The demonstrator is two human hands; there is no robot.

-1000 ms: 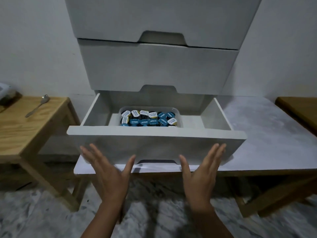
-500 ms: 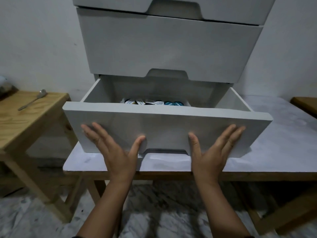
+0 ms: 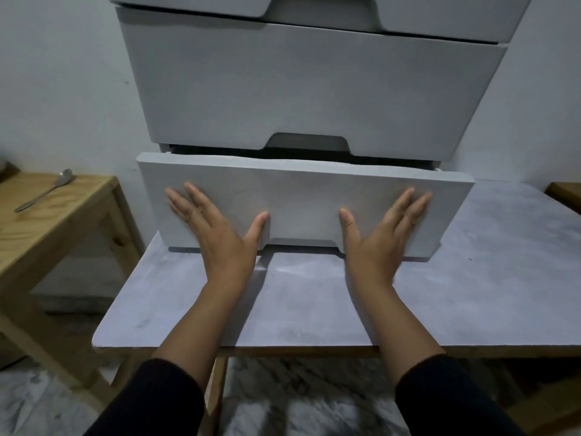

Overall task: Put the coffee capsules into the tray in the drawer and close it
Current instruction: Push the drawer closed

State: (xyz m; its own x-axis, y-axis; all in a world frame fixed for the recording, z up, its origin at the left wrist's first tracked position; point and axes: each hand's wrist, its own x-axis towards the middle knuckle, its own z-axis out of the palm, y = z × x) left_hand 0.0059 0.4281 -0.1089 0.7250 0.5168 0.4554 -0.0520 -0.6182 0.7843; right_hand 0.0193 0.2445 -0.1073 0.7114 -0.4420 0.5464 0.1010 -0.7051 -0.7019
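Note:
The bottom drawer (image 3: 301, 199) of a grey drawer unit (image 3: 311, 89) stands out only a little, with a narrow dark gap above its front panel. My left hand (image 3: 217, 234) presses flat on the left half of the panel, fingers straight and spread. My right hand (image 3: 383, 234) presses flat on the right half the same way. Both thumbs flank the handle notch at the panel's lower edge. The tray and the coffee capsules inside are hidden from view.
The unit stands on a pale grey table (image 3: 345, 303). A wooden side table (image 3: 56, 221) at the left carries a metal spoon (image 3: 44, 190). Another wooden surface (image 3: 566, 196) shows at the right edge. The floor below is marbled.
Both hands came onto the drawer front and pushed it inward. The drawer went from wide open with tray and capsules showing to nearly shut, hiding them.

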